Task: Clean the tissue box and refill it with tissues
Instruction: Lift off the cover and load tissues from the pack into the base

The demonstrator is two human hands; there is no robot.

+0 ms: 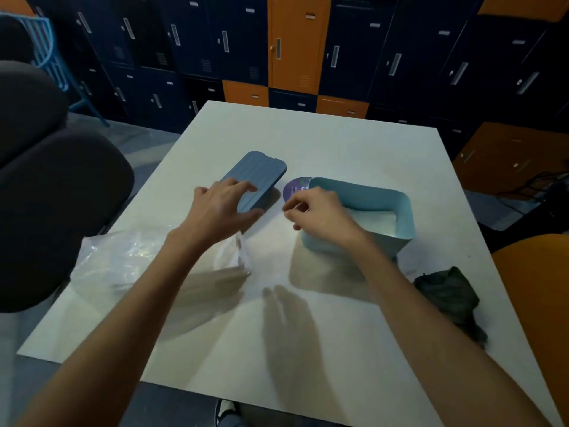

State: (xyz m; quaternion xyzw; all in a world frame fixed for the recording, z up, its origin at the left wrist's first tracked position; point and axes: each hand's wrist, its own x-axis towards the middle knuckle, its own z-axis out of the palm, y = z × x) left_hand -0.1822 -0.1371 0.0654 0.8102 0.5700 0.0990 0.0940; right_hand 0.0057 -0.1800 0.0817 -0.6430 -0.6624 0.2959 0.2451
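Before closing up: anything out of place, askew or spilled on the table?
The clear wrapper lies crumpled at the table's left edge, partly overhanging it; the dark cloth sits bunched at the right edge. Nothing looks spilled or damaged.

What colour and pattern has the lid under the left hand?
The lid is greyish blue with raised parallel ribs; head view.

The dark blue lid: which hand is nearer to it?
Left. The left hand grips the near end of the lid; the right hand is apart from it, above the near left corner of the light blue box.
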